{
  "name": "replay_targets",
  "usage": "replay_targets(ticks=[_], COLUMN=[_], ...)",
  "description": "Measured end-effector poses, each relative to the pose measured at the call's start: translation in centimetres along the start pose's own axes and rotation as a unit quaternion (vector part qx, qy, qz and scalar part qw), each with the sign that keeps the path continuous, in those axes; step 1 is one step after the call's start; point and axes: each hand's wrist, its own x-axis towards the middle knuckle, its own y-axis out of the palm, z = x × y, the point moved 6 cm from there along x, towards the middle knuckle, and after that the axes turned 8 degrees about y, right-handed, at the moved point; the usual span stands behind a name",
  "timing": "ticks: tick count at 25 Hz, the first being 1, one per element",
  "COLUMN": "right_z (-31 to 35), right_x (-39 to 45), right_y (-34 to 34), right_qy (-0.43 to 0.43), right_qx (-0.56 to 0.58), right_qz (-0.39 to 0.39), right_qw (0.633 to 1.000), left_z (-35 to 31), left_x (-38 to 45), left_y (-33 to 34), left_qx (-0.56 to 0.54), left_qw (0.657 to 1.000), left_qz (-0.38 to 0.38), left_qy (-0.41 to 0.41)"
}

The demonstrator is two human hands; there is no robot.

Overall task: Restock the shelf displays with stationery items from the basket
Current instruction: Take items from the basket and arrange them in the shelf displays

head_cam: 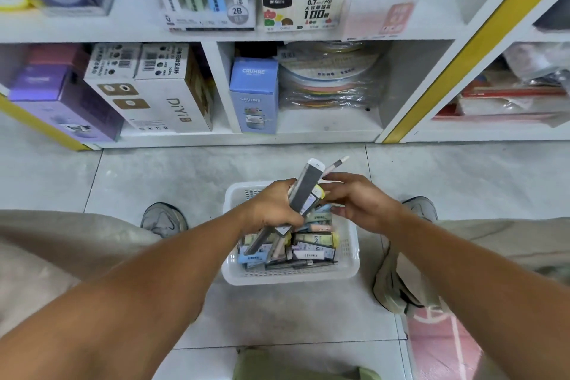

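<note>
Crouching over a white plastic basket (350, 268) on the pale tiled floor (172, 173), the person has both bare forearms stretched out above it. The basket is rectangular with slotted, lattice-like walls, and it is heaped with small flat stationery packs (311, 244) in pastel green, blue, pink and yellow; they overlap too much to count. The left hand (274, 208) is closed around a bundle of long, slim packs (303, 191), grey-sided with white ends, tilted up and away from the basket. The right hand (362, 202) sits just beside the bundle, fingers half curled, pinching a thin pen-like stick (336, 165) that pokes out past the bundle's top. Two grey shoes (163, 220) flank the basket.

Beyond stands a white shelf unit (216, 83) with a yellow edge strip. Its lower compartments hold purple cartons, two white DIY boxes (160, 92), one blue CRUHRE box (254, 95) and a stack of round plates in clear wrap (330, 80). The upper shelf carries cardboard lead-refill displays (303, 9), one marked 2B, one 0.7.
</note>
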Motion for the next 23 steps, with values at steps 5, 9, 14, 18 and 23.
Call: replay_targets(ticks=[5, 9, 14, 18, 23], right_z=[5.3, 11.0, 18.2, 23.6, 29.4], right_x=[-2.8, -6.4, -12.9, -18.2, -22.8], right_y=[0.4, 0.9, 1.2, 2.1, 2.3], right_qy=[-0.094, -0.212, -0.357, -0.448, -0.534], right_qx=[0.15, 0.144, 0.05, -0.027, -0.076], right_qz=[0.008, -0.065, -0.129, -0.144, -0.178], right_qw=[0.984, 0.965, 0.924, 0.882, 0.823], left_z=[-3.6, -7.5, -12.5, -18.5, -25.5], left_x=[-2.0, -3.9, -6.3, -7.4, -7.5], left_y=[-1.5, -3.6, -7.7, -11.4, -14.6], left_qx=[-0.02, -0.099, -0.161, -0.185, -0.238], left_qw=[0.999, 0.994, 0.987, 0.981, 0.966], left_qz=[0.024, 0.03, -0.01, -0.064, -0.088], left_qy=[0.017, 0.029, 0.007, 0.007, 0.038])
